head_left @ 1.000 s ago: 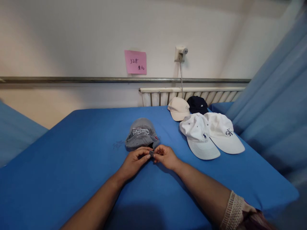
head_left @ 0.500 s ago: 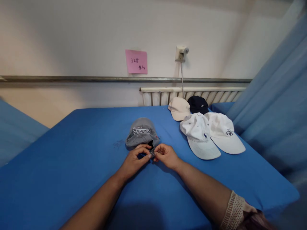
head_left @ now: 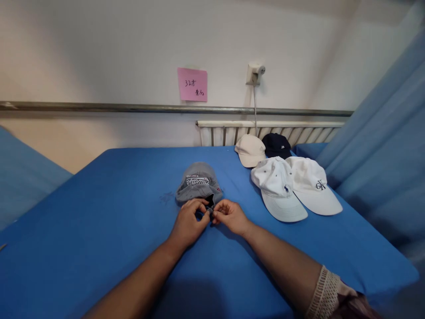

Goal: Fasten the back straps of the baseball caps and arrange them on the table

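A grey baseball cap [head_left: 198,179] with white lettering lies on the blue-covered table, its back opening towards me. At that opening, my left hand [head_left: 191,220] pinches the cap's rear strap between thumb and fingers. Close beside it, my right hand [head_left: 229,215] is closed on the same strap [head_left: 211,211] from the right side. The fingertips of both hands nearly meet and hide most of the strap and its fastening.
To the right lie a pale cap [head_left: 277,188], a white cap [head_left: 314,184], a beige cap [head_left: 250,150] and a navy cap [head_left: 276,144]. Behind the blue table [head_left: 99,212] are a radiator [head_left: 229,135] and a metal rail [head_left: 133,108]. Blue curtains [head_left: 388,133] hang at the right.
My left hand has shifted slightly, its fingers and thumb closing nearer to the right fingertips at the strap. The right hand stays pinched there. The view has shifted a little.
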The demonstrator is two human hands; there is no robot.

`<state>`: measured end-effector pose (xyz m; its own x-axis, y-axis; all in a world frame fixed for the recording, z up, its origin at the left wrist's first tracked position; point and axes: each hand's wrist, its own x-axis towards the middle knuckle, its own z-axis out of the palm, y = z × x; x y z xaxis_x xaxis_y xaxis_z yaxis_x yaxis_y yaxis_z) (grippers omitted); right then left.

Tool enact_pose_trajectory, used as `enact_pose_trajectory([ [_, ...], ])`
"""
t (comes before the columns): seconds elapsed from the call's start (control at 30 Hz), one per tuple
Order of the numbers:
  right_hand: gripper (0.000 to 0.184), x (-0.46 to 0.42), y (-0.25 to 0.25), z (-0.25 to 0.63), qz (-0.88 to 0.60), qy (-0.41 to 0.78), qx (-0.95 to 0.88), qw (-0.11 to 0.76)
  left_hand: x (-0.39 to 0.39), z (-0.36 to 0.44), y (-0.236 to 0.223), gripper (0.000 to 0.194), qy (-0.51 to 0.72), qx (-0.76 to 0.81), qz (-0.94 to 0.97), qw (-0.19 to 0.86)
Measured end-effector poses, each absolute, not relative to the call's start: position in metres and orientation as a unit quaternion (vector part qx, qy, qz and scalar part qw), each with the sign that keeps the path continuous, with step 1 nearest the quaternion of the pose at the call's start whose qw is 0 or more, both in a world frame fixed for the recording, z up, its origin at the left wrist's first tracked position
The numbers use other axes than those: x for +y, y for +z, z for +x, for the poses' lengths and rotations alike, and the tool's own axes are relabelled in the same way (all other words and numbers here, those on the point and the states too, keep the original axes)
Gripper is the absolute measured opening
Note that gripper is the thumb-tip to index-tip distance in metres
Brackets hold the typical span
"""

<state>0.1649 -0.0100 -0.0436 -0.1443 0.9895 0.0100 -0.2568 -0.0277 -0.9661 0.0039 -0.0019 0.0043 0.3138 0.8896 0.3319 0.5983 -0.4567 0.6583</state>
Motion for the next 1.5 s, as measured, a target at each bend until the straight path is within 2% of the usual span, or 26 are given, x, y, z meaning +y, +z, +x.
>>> enact_pose_trajectory([
  [0.23, 0.030, -0.010, -0.044, 0.166, -0.399, 0.600, -0.466, 0.513, -0.006, 0.008, 0.003, 0.009, 0.327, 0.476, 0.804, 0.145],
  [0.53, 0.026, -0.011, -0.043, 0.163, -0.413, 0.585, -0.469, 0.516, -0.006, 0.008, 0.001, 0.012, 0.331, 0.477, 0.794, 0.180],
  [0.83, 0.014, -0.012, -0.047, 0.162, -0.456, 0.521, -0.497, 0.522, -0.007, 0.009, -0.003, 0.014, 0.326, 0.450, 0.808, 0.196],
  [1.17, 0.015, -0.012, -0.051, 0.162, -0.462, 0.519, -0.501, 0.516, -0.009, 0.012, -0.002, 0.014, 0.326, 0.468, 0.804, 0.169],
  [1.5, 0.014, -0.010, -0.054, 0.163, -0.465, 0.516, -0.496, 0.521, -0.008, 0.010, -0.003, 0.013, 0.330, 0.421, 0.811, 0.237],
])
